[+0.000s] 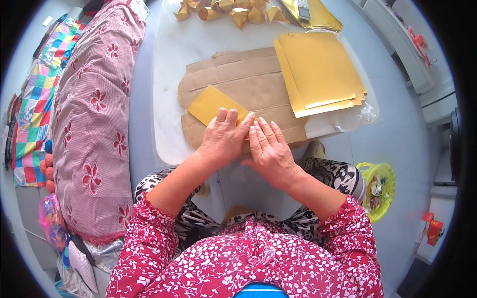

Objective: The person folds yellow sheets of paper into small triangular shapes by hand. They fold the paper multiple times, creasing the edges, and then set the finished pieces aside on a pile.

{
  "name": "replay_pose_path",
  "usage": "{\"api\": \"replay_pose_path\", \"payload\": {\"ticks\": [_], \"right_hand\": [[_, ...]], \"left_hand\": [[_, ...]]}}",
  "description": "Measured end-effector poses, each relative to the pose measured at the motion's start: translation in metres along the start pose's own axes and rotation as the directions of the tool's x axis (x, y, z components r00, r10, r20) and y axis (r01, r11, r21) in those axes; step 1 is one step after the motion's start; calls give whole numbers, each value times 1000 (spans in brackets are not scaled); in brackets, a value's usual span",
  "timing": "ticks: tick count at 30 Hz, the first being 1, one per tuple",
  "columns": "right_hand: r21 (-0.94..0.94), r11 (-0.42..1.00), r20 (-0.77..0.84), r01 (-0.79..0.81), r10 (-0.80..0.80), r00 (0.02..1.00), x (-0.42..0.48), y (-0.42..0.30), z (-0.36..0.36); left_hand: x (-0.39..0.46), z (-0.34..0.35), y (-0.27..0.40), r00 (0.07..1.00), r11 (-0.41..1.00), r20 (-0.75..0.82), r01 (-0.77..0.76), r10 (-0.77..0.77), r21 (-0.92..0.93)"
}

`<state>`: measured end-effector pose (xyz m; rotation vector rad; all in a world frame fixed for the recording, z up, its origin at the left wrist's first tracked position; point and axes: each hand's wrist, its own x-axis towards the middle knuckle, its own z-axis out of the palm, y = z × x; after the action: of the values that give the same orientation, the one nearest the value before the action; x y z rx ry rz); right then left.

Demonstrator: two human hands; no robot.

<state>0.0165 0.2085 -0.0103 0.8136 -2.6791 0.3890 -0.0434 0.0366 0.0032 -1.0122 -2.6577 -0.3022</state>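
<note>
A folded sheet of gold paper [215, 105] lies at a slant on a flattened piece of brown cardboard [238, 76]. My left hand [226, 136] presses on its near right part, with the fingers bent. Beside it my right hand [269, 151] rests its outstretched fingers on the paper's near right corner, and the two hands meet there. The fingers hide that end of the paper. To the right, a stack of flat gold paper sheets [320, 70] overlaps the cardboard. Several folded gold paper pieces [239, 15] sit at the table's far side.
The white table [167, 97] carries a phone-like device [303, 10] on gold wrapping at the far right, and clear plastic film [359, 117] by its right edge. A yellow-green basket [387, 203] holding rubbish stands on the floor at right. A pink flowered cover [93, 123] lies at left.
</note>
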Motion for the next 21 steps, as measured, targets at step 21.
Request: {"api": "replay_pose_path", "payload": {"ticks": [21], "right_hand": [[-93,993,-84,73,-81,993,-8,16,11]], "left_hand": [[-51,-11,17,992,976,76,-115,103,183]]}}
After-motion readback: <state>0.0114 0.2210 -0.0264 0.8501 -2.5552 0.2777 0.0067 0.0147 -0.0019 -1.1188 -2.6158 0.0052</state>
